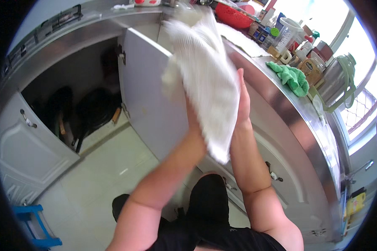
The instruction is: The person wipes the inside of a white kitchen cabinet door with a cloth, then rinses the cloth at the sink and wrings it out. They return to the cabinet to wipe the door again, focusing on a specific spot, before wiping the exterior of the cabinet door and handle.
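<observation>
A white ribbed cloth (207,88), blurred by motion, hangs over and between my two hands in front of the cabinets. My right hand (244,100) is against the cloth's right edge, with its thumb side showing and the other fingers partly hidden. Most of my left hand (191,111) is covered by the cloth, and only the part near the wrist shows. Behind the cloth stands a swung-out cabinet door (147,88). A second white cloth (242,40) lies flat on the metal countertop (304,119) to the right.
Inside the open cabinet is a dark wok (95,106) with other pans. The counter carries a red basket (234,15), a green cloth (290,78), several jars and bottles, and a metal kettle (336,78). A gas stove (55,23) is at upper left, a blue stool (37,226) at lower left.
</observation>
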Action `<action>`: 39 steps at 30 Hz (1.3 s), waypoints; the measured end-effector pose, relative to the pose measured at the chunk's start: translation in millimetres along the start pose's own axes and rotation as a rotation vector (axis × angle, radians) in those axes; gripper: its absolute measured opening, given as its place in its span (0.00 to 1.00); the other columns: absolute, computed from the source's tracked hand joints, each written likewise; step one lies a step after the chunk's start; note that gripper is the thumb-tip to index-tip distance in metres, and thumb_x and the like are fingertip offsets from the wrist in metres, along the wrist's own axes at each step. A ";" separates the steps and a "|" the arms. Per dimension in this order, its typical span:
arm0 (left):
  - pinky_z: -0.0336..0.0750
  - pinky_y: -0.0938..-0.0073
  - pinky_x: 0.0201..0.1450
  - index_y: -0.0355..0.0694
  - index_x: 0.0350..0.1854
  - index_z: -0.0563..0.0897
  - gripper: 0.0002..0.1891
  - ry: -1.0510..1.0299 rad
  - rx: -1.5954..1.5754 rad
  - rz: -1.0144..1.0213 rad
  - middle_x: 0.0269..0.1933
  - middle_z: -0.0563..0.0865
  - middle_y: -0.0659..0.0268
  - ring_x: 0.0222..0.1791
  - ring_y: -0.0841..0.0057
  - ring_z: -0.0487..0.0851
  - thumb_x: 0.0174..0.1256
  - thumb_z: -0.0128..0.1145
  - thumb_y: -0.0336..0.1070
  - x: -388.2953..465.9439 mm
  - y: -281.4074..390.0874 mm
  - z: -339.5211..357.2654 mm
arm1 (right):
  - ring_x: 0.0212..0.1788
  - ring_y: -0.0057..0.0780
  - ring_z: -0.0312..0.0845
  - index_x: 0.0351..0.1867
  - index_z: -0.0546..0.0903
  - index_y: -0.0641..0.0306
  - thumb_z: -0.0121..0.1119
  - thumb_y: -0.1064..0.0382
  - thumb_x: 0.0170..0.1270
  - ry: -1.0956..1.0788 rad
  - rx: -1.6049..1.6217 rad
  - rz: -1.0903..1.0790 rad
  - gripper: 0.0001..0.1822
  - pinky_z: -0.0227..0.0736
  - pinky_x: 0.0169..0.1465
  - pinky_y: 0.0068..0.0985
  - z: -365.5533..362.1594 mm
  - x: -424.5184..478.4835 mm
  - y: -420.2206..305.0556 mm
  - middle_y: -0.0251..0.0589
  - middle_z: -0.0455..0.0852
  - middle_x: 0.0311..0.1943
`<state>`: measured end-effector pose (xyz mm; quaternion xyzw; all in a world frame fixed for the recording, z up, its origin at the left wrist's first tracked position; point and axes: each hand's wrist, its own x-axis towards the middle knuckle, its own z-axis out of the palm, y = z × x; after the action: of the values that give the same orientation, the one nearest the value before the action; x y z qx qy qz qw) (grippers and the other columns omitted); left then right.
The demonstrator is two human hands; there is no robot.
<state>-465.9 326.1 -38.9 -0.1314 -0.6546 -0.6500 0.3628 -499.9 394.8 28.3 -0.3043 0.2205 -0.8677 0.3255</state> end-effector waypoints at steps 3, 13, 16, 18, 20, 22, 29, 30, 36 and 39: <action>0.61 0.65 0.68 0.46 0.71 0.61 0.31 0.147 0.054 0.069 0.68 0.67 0.61 0.68 0.69 0.65 0.72 0.41 0.58 -42.9 18.7 26.4 | 0.60 0.46 0.75 0.68 0.64 0.67 0.36 0.34 0.72 -0.058 -0.092 0.064 0.39 0.70 0.63 0.45 -6.1 -1.5 -5.4 0.52 0.73 0.63; 0.65 0.69 0.66 0.46 0.70 0.63 0.30 0.191 -0.074 -0.005 0.67 0.69 0.62 0.66 0.72 0.68 0.73 0.39 0.59 -27.9 25.5 20.0 | 0.58 0.40 0.76 0.68 0.64 0.64 0.39 0.31 0.69 0.170 -0.078 0.056 0.40 0.74 0.60 0.41 16.5 1.7 9.0 0.47 0.75 0.61; 0.67 0.71 0.65 0.46 0.69 0.63 0.29 0.259 0.014 0.029 0.66 0.70 0.62 0.66 0.73 0.69 0.74 0.39 0.59 -44.1 41.1 27.2 | 0.62 0.44 0.72 0.66 0.65 0.60 0.40 0.30 0.68 -0.030 -0.174 0.092 0.39 0.71 0.62 0.41 8.1 -0.4 5.0 0.48 0.72 0.63; 0.68 0.72 0.65 0.46 0.69 0.64 0.29 0.188 -0.089 -0.035 0.66 0.70 0.62 0.65 0.74 0.70 0.74 0.38 0.59 -16.8 31.8 10.7 | 0.62 0.45 0.73 0.69 0.62 0.66 0.39 0.30 0.68 -0.010 -0.175 0.071 0.42 0.70 0.64 0.43 20.8 2.2 12.5 0.52 0.72 0.64; 0.68 0.72 0.64 0.46 0.69 0.64 0.29 0.026 -0.749 -0.217 0.65 0.71 0.62 0.65 0.75 0.71 0.74 0.38 0.59 1.4 11.1 5.2 | 0.62 0.46 0.73 0.69 0.61 0.67 0.38 0.30 0.68 0.046 -0.235 0.056 0.43 0.70 0.64 0.41 17.6 -3.6 5.7 0.54 0.72 0.63; 0.68 0.72 0.65 0.46 0.70 0.63 0.29 -0.044 -1.073 -0.348 0.65 0.70 0.62 0.65 0.74 0.70 0.75 0.37 0.59 9.5 2.2 -8.1 | 0.61 0.46 0.73 0.69 0.60 0.70 0.39 0.29 0.68 0.032 -0.231 0.047 0.45 0.70 0.63 0.40 18.3 2.4 7.6 0.55 0.74 0.61; 0.64 0.69 0.69 0.40 0.70 0.60 0.30 0.134 0.190 -0.146 0.66 0.68 0.57 0.67 0.70 0.67 0.74 0.44 0.53 -17.8 18.9 7.0 | 0.62 0.45 0.72 0.65 0.65 0.70 0.37 0.29 0.68 0.121 -0.299 0.069 0.43 0.68 0.65 0.41 29.0 -5.5 9.5 0.56 0.74 0.61; 0.64 0.69 0.68 0.39 0.69 0.61 0.30 0.013 -0.110 -0.216 0.66 0.69 0.56 0.67 0.71 0.68 0.74 0.45 0.53 -10.0 3.9 -9.9 | 0.62 0.45 0.72 0.66 0.64 0.69 0.38 0.29 0.68 0.079 -0.360 0.075 0.43 0.68 0.64 0.41 30.1 -2.9 6.2 0.56 0.74 0.61; 0.67 0.71 0.66 0.42 0.69 0.61 0.27 0.120 0.101 0.061 0.64 0.70 0.61 0.64 0.70 0.70 0.74 0.46 0.49 -41.4 22.8 11.1 | 0.61 0.47 0.72 0.66 0.62 0.67 0.40 0.30 0.68 0.019 -0.302 0.130 0.42 0.70 0.62 0.42 22.2 -1.9 11.1 0.58 0.70 0.63; 0.67 0.71 0.66 0.41 0.69 0.61 0.27 0.071 0.081 0.062 0.64 0.70 0.61 0.64 0.70 0.70 0.74 0.46 0.49 -24.9 19.1 11.1 | 0.59 0.50 0.76 0.70 0.59 0.70 0.39 0.30 0.68 0.009 -0.306 0.110 0.44 0.72 0.61 0.43 17.6 -1.1 -0.8 0.58 0.75 0.60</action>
<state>-439.5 346.4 -39.4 -0.1138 -0.6627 -0.6159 0.4106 -487.8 392.8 40.9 -0.3340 0.3679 -0.8061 0.3215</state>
